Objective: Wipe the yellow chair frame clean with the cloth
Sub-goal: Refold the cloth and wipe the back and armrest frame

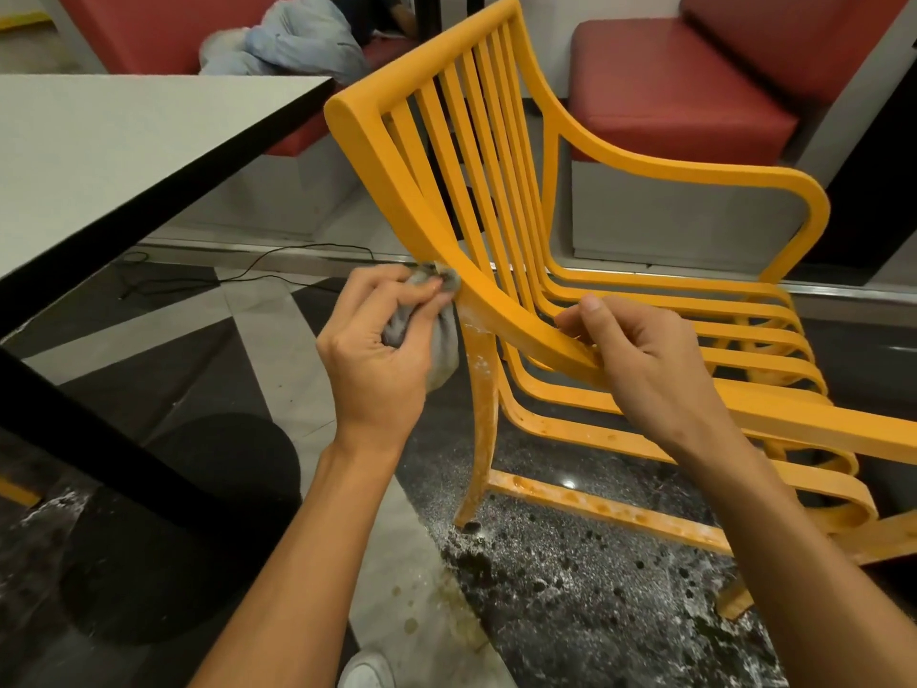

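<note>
A yellow slatted chair frame [501,156] stands on the floor in front of me, its near rear leg streaked with white residue. My left hand [377,350] grips a bunched grey cloth [441,340] and presses it against the side rail where the leg joins it. My right hand [640,355] holds the same rail a little further along, fingers curled under it and thumb on top.
A white table with a black edge [149,161] and black pedestal base [163,528] stands close on the left. Red bench seats [675,86] line the back wall. A black cable [278,265] lies on the floor. Dirt and white powder [570,578] cover the floor under the chair.
</note>
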The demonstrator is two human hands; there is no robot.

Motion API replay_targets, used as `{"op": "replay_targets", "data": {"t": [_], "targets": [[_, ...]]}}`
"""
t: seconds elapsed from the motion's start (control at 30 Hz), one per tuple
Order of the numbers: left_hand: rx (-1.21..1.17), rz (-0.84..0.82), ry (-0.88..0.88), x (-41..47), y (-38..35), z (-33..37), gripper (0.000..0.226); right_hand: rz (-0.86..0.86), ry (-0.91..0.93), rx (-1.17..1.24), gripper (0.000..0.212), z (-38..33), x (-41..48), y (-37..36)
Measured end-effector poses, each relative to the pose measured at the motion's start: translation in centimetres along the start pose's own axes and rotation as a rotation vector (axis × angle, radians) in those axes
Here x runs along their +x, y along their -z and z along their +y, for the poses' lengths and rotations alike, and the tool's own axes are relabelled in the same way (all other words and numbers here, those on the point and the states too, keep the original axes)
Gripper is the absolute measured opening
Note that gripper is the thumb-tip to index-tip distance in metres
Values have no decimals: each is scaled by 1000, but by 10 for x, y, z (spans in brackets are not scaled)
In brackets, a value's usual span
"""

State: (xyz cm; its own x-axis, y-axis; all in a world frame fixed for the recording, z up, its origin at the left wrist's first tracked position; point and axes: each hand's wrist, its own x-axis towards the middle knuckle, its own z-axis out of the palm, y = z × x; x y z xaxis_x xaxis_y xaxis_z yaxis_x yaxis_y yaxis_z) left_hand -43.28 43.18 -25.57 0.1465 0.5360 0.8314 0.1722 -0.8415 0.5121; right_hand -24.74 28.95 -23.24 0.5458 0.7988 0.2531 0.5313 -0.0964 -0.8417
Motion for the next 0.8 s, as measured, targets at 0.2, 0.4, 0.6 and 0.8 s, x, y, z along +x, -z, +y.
{"op": "replay_targets", "data": {"t": [0.2,0.4,0.6,0.8], "targets": [[17,-39,16,-4,1,3,8,-6,29,-85,42,8,0,1],[1,-103,31,-17,-4,2,8,-14,55,-107,45,12,2,1],[2,-31,29,-8,-1,1,8,-27,58,-96,45,15,3,2],[27,-155,-21,-12,1,3,6,-23,59,-102,45,15,3,2]]}}
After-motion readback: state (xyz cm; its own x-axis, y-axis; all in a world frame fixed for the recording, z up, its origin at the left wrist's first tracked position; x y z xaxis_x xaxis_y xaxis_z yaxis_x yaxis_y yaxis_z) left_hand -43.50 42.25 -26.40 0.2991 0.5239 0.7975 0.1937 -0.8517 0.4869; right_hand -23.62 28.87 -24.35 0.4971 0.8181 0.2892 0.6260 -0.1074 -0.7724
